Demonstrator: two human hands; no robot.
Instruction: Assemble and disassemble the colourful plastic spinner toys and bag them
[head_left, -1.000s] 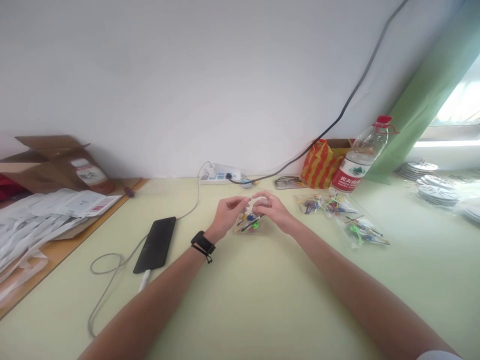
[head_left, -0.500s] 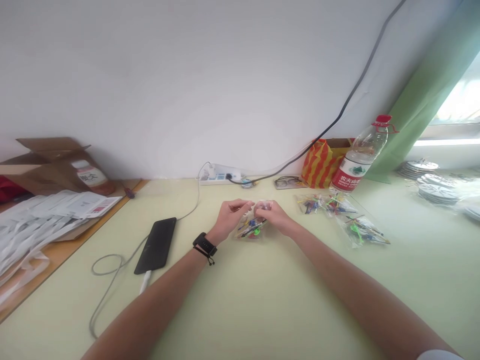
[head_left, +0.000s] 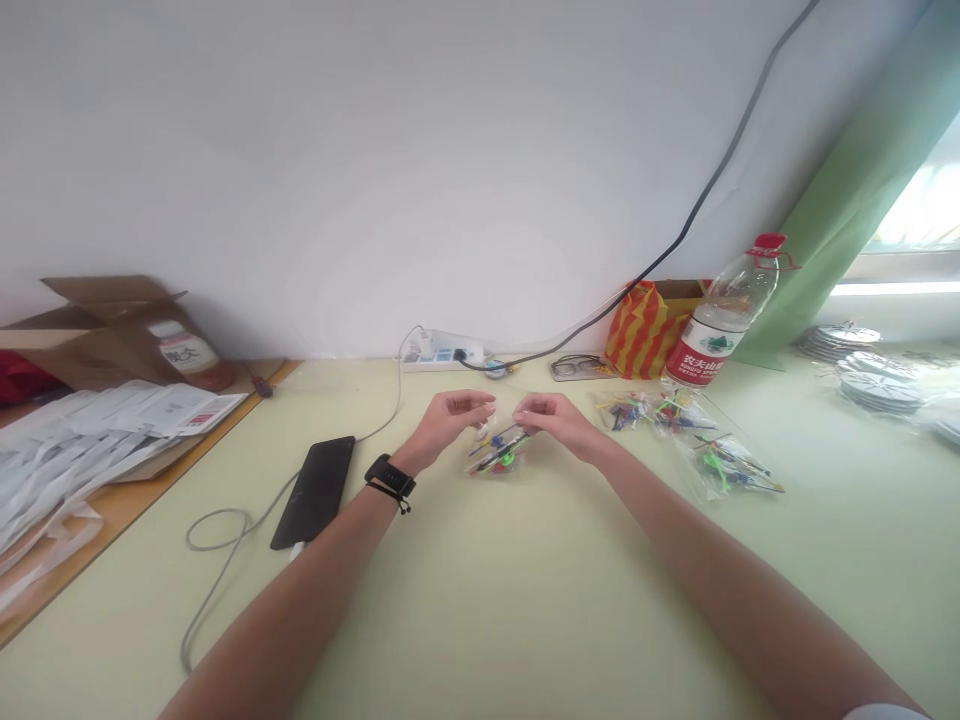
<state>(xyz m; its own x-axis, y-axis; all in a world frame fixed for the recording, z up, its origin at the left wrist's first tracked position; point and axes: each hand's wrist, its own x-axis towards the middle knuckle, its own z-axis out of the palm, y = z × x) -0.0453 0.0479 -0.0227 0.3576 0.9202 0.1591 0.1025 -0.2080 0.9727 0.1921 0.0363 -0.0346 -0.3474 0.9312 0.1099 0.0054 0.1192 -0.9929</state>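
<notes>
Between my hands a clear plastic bag point(head_left: 499, 458) lies on the pale green table, with small coloured pieces inside: green, black, blue and red. My left hand point(head_left: 453, 420) pinches the bag's upper left edge between thumb and fingertips. At its upper right edge my right hand point(head_left: 553, 420) pinches the same bag. More clear bags of the same kind of pieces lie to the right: one bag point(head_left: 735, 465) nearer me and others point(head_left: 651, 410) behind it. What the coloured pieces are is too small to make out.
A black phone point(head_left: 313, 492) with its cable lies left. Along the wall stand a power strip point(head_left: 442, 352), glasses point(head_left: 581, 367), a striped bag point(head_left: 645, 330) and a large bottle point(head_left: 712, 335). Stacked metal discs point(head_left: 879, 385) sit far right; white packets point(head_left: 127, 430) and a cardboard box point(head_left: 112, 300) are left.
My hands have moved a little apart, the left one shifting left. The bag's top edge shows less bunched between them, and the pieces inside have shifted slightly left.
</notes>
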